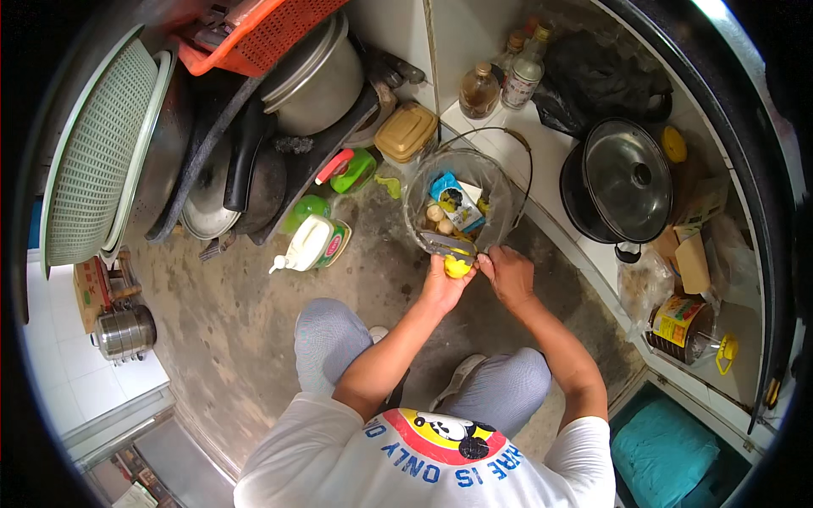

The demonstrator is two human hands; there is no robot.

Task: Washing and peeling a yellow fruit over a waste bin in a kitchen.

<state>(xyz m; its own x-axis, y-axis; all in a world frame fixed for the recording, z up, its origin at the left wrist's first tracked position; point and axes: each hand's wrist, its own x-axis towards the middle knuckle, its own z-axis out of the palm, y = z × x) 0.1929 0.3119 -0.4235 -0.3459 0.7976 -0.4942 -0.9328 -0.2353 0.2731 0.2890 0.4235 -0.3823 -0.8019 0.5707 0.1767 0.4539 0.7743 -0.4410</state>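
Over the near rim of a lined waste bucket [508, 190], my left hand [441, 289] holds a small yellow fruit or vegetable [456, 267]; its exact kind cannot be told. My right hand [508, 273] grips the handle end of a broad metal knife [448, 244], probably a cleaver, whose blade lies across the yellow piece. Inside the bucket are a blue and white packet [457, 200], eggshells or similar pale round scraps [439, 218] and yellowish peelings. The bucket's wire handle [531, 165] leans to the right.
On the floor at left stand a white jug [311, 244] and green bottles [356, 171]. A pan [257, 184] and large pot [317, 76] sit on a rack behind them. At right, a low tiled ledge holds a black lidded pot [625, 184], glass bottles [479, 92] and an oil jug [683, 327].
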